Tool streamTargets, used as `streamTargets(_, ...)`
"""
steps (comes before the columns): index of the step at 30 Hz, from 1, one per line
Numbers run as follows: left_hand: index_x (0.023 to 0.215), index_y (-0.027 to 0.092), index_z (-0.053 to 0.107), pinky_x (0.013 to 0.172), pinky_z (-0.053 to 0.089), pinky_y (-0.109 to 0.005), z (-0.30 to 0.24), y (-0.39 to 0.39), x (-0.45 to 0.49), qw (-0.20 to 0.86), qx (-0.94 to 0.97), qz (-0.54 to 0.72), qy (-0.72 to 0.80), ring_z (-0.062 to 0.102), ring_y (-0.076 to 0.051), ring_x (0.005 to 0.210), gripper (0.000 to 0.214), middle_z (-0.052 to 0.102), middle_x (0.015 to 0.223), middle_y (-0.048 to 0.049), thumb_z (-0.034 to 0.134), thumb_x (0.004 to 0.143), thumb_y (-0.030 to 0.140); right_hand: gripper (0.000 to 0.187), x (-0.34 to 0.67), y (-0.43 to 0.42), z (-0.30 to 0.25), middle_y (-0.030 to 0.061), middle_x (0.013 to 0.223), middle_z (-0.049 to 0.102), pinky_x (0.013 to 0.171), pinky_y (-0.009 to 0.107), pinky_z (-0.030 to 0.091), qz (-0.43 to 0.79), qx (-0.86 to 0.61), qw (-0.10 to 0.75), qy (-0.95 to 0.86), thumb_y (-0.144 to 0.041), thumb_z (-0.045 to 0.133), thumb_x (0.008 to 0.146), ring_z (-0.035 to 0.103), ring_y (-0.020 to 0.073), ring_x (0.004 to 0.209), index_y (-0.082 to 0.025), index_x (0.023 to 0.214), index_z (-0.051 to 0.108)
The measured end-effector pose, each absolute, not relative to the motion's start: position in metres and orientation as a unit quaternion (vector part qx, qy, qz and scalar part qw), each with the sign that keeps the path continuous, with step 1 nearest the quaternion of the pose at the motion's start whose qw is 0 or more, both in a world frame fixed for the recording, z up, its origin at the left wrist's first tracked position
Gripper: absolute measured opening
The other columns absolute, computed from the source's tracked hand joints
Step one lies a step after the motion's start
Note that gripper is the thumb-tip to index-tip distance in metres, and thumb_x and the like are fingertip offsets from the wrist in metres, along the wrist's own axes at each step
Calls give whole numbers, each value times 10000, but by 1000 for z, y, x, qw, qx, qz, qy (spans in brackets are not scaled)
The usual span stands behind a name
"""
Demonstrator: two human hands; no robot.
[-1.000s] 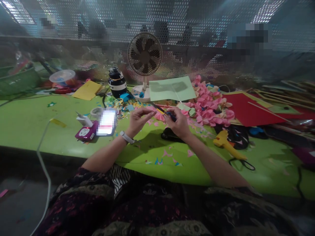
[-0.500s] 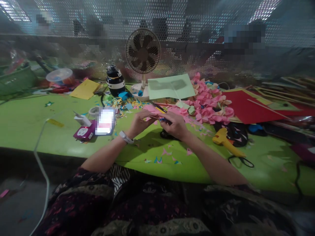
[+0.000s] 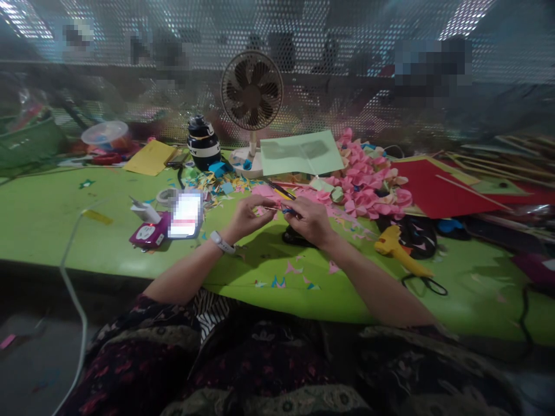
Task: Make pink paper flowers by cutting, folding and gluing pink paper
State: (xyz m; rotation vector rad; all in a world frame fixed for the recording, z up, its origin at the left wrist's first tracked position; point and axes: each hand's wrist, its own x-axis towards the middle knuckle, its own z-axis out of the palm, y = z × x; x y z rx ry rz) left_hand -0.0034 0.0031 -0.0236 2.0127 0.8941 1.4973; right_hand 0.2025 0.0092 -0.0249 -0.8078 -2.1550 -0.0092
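- Above the bright green tabletop (image 3: 52,225), in front of the small white desk fan (image 3: 252,92), I see both hands meeting.
- The left hand (image 3: 246,218) sits lower than a second ago, its once-spread fingers now pinching a thin pink paper scrap (image 3: 267,209).
- The right hand (image 3: 310,221) grips a slim blue-ended tool (image 3: 285,211), which touches that scrap.
- The heap of pink folded paper flowers (image 3: 368,190) just beyond has not changed.
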Motion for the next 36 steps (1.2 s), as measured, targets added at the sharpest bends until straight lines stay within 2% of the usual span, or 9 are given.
streamTargets(8,793,165,747,717,541,-280,-21,1,-4,357,672,551,343,696,-168,731,238,761,783,-62,709,823,398,276,204,7,-23,68,987,774,766,309,556,-28,-332,383,-862,-247,571,928,710,207,902,-219,1134,752)
streamTargets(13,819,160,723,742,544,-284,-19,2,-6,418,631,555,345,692,-162,758,310,742,795,-53,720,825,470,297,202,7,-23,73,1009,780,775,300,556,-26,-335,362,-870,-220,561,929,715,205,918,-205,1155,752)
streamTargets(16,861,164,722,729,533,-277,-20,6,-7,415,629,560,343,682,-155,767,300,738,830,-54,753,800,456,295,202,9,-21,84,1005,782,778,305,556,6,-330,373,-867,-211,555,927,714,204,891,-188,1132,765)
streamTargets(21,896,161,738,735,531,-273,-25,16,-10,385,622,580,359,677,-142,754,216,749,843,-56,731,807,358,275,201,11,-17,56,945,781,741,299,534,67,-365,369,-852,-215,577,910,688,184,810,-224,1089,785)
streamTargets(29,819,156,732,725,514,-260,-33,38,-23,349,574,620,404,655,-130,728,145,733,777,-49,697,777,290,263,190,7,-10,50,1008,722,678,267,440,60,-431,207,-876,-239,622,892,631,178,863,-278,1080,802)
streamTargets(34,807,154,726,752,508,-276,-42,48,-28,362,592,565,446,652,-145,752,179,734,796,-54,679,760,321,280,176,11,-7,55,1099,702,707,276,427,74,-430,88,-896,-284,582,926,621,195,938,-290,1112,790)
streamTargets(36,784,151,724,716,493,-276,-44,49,-32,346,621,516,478,632,-149,716,192,724,764,-48,656,763,330,282,172,14,-7,62,1099,713,727,286,425,69,-412,48,-907,-269,582,922,623,201,950,-271,1115,788)
